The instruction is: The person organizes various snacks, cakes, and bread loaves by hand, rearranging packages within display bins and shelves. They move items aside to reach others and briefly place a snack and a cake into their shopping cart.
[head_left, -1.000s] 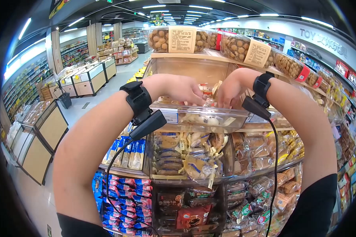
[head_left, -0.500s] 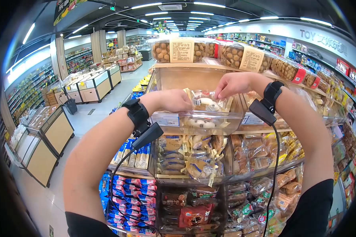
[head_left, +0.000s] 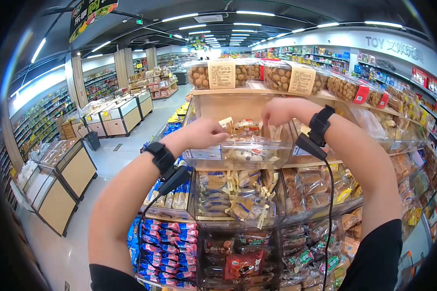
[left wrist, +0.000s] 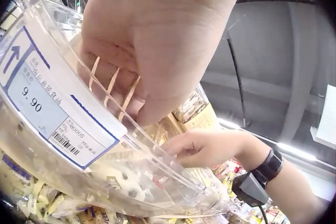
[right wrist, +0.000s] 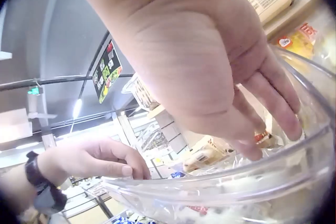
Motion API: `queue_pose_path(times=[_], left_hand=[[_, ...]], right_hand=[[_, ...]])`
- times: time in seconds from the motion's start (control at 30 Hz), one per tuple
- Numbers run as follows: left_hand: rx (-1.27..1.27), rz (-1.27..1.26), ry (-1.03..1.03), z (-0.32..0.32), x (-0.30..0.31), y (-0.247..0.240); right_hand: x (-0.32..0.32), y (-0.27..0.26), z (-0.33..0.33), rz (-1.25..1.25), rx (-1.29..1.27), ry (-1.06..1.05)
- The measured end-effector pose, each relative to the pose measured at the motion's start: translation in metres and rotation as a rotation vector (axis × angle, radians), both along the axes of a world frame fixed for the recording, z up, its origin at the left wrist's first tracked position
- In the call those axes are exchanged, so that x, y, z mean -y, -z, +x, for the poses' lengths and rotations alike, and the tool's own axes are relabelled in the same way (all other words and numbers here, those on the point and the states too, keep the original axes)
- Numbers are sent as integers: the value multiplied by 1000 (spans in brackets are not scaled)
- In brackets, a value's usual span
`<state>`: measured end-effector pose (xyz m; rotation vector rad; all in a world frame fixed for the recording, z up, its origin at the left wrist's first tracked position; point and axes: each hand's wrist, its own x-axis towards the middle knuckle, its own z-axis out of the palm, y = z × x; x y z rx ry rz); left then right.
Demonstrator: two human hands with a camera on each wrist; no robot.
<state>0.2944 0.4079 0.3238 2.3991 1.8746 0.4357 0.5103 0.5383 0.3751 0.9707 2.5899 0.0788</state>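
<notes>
Clear plastic bin [head_left: 238, 162] on the second shelf from the top of a shop display, just under a row of cookie tubs [head_left: 218, 73]. The bin has see-through walls and a curved front. A white price label [head_left: 204, 153] with a blue border, reading 9.90, sits on its front left. Inside lie small wrapped packets [head_left: 245, 127] in clear and pale yellow film. Some are heaped toward the back and others lie on the bin floor.

Left hand [head_left: 204, 133]: it rests on the front rim above the label, with its fingers [left wrist: 113, 85] bent over the rim and seen through the clear wall. Whether they also hold a packet cannot be told.

Right hand [head_left: 277, 111]: it reaches in from above at the back of the bin. Its fingers [right wrist: 273, 103] are straight and close together, and the tips point down and touch the packets. It pinches nothing.

A black strap [head_left: 320, 125] with a cable is on the right wrist, and a like one [head_left: 160, 156] is on the left.

Below the bin, further clear bins [head_left: 238, 199] hold wrapped pastries. Blue packs [head_left: 165, 242] are stacked at lower left.
</notes>
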Motion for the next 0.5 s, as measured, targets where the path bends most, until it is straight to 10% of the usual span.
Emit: queue_pose_path(times=[0.3, 0.5], left_hand=[[86, 618, 142, 18, 24, 63], [117, 978, -34, 45, 51, 87]], right_hand=[[24, 15, 88, 411, -1123, -74], [152, 126, 96, 321, -1254, -150]])
